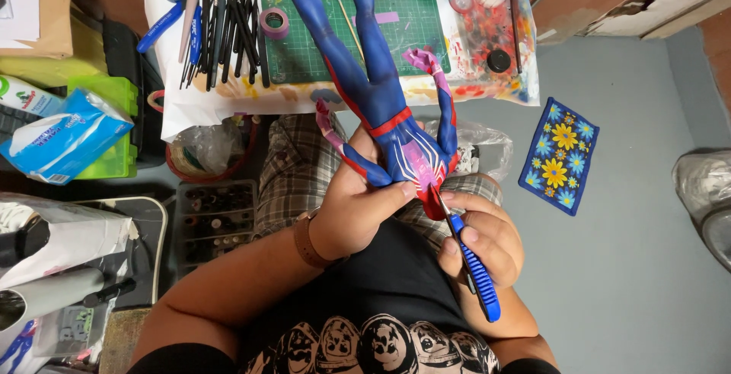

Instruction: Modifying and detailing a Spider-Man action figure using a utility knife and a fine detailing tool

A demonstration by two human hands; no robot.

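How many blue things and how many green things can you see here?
Blue: 4 - the figure in the left hand, the tool handle in the right hand, the flowered pouch, the tissue pack
Green: 2 - the cutting mat, the plastic box
Total: 6

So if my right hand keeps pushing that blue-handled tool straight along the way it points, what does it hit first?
The right hand aims the blue-handled tool up-left; its tip already looks to touch the blue-and-red painted figure at the red part, though depth is unclear.
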